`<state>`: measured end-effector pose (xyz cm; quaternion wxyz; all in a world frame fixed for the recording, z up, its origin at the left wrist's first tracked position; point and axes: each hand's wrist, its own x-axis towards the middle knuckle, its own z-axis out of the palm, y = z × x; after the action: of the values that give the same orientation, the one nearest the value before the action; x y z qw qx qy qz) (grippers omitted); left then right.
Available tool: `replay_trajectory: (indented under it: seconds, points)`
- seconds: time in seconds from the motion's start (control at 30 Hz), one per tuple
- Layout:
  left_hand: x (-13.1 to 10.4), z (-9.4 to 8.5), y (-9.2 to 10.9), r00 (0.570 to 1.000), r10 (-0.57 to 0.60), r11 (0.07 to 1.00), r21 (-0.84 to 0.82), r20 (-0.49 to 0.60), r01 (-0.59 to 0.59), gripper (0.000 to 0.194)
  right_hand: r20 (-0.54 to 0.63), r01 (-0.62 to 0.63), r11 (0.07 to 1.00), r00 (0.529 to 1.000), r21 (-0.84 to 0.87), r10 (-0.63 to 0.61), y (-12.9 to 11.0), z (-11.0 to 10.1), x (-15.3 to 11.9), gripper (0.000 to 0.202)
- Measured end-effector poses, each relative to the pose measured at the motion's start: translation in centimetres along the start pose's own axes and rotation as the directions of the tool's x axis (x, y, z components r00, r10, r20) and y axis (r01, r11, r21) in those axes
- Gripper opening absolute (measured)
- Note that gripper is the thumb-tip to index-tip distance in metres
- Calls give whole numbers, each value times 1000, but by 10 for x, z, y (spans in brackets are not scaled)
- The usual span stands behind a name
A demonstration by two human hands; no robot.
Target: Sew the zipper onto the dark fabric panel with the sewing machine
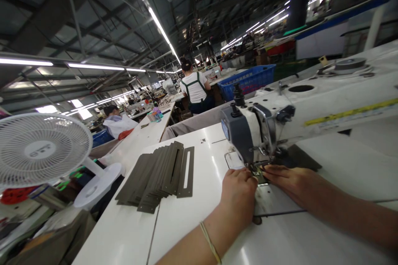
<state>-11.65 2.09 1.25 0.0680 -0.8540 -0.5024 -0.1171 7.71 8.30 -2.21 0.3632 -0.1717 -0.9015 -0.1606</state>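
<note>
My left hand (239, 192), with a thin band at the wrist, rests on the white sewing table just left of the needle area. Its fingers are curled and closed, and what lies under them is hidden. Opposite it, my right hand (287, 178) reaches in from the right, fingers pressed together at the presser foot (258, 169). A dark fabric piece (301, 158) lies flat behind these fingers, its near part covered by the hand. Over both hands stands the white and grey sewing machine (248, 132).
Left of the machine lies a fanned stack of dark grey slotted strips (155, 176). A white fan (40, 149) stands at the far left. A yellow measuring tape (351, 112) runs along the machine arm. Beyond are a blue crate (245, 80) and a seated person (195, 87) seen from behind.
</note>
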Motion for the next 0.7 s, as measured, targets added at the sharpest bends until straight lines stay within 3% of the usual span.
replay_trajectory:
  seconds: [0.13,0.33,0.43,0.5,0.6,0.7]
  points:
    - [1,3,0,1000,-20,1000,3,-1,20,3,6,0,998,1000,58,0,0,-3,5,45]
    - [1,12,-4,993,-66,998,-13,-101,65,6,83,-84,981,994,173,70,11,-3,-1,31]
    - [-5,9,-2,978,-115,993,-29,-172,112,7,48,-119,992,992,36,117,30,-13,-9,22]
    - [-10,3,8,974,-60,998,-49,-217,50,8,-19,-129,982,992,-139,128,36,-22,-14,23]
    - [-18,-3,32,953,132,976,-134,-274,-174,22,-52,-127,973,991,-191,119,14,-36,-25,30]
    - [-20,-4,51,948,227,926,-251,-223,-281,45,10,-212,974,977,79,212,-36,-43,-47,28]
